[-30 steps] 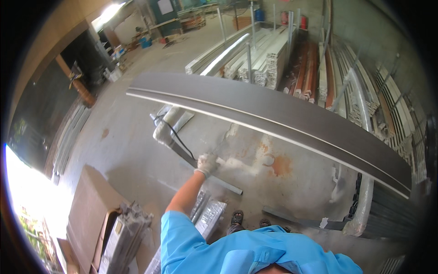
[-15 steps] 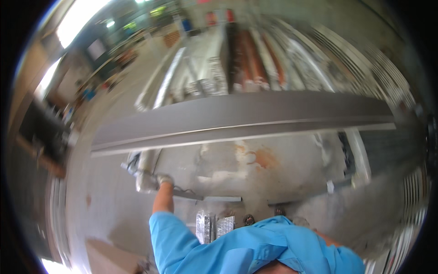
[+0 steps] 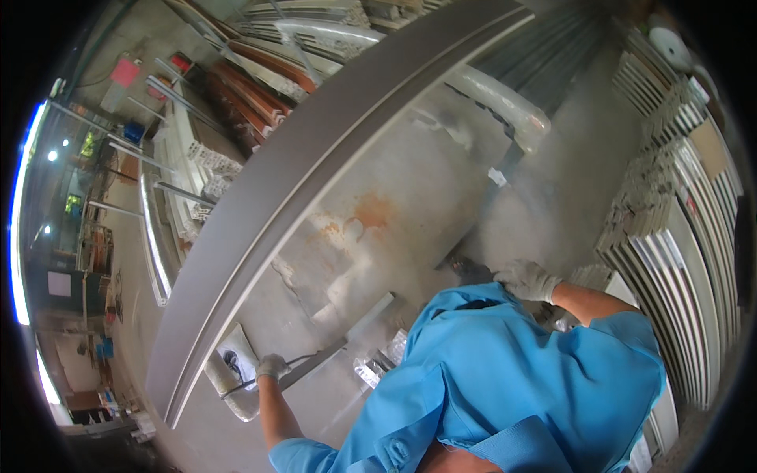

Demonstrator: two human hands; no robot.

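A long dark grey panel with a lipped pale edge point(image 3: 315, 158) crosses in front of me, slanting from lower left to upper right. My left hand point(image 3: 273, 366), in a pale glove, is closed beside the panel's lower left end. A thin dark cord point(image 3: 303, 359) runs through or just under its fingers; the grip is partly hidden. Next to this hand is a plastic-wrapped support bar point(image 3: 236, 347), partly beneath the panel. My right hand point(image 3: 527, 277), also gloved, hangs near my body, loosely bent with its fingers apart. I see nothing in it.
Stacked profiles point(image 3: 662, 268) rise on the right. Brown and white lengths point(image 3: 252, 87) lie on racks beyond the panel. Another wrapped bar point(image 3: 505, 102) supports the far right side. A dark floor-level rail point(image 3: 339, 344) and wrapped pieces point(image 3: 374, 369) lie near my feet.
My view has swung to the right, so the panel now slants steeply. My right hand has come into sight. The left hand stays beside the wrapped support.
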